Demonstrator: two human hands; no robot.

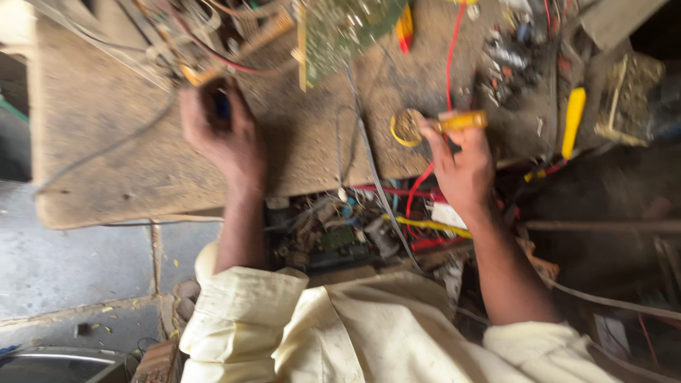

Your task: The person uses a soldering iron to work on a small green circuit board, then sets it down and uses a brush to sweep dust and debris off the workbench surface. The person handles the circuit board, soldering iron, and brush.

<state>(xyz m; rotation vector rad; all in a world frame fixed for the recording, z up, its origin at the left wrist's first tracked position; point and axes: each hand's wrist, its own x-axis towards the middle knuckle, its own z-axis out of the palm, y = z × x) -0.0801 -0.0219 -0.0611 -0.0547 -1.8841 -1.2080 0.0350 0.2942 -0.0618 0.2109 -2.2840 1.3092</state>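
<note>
Gripping yellow-handled tool (460, 122) in my right hand (461, 167), tip beside round tin (407, 127); left hand (225, 135) curled around small dark object (222, 106), possibly blue, blurred.

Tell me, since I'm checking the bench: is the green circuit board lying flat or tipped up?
Tipped up: the board shows its long edge lifted off the bench.

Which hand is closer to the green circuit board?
Left. The left hand sits just below-left of the green circuit board; the right hand is farther, down to its right.
</note>
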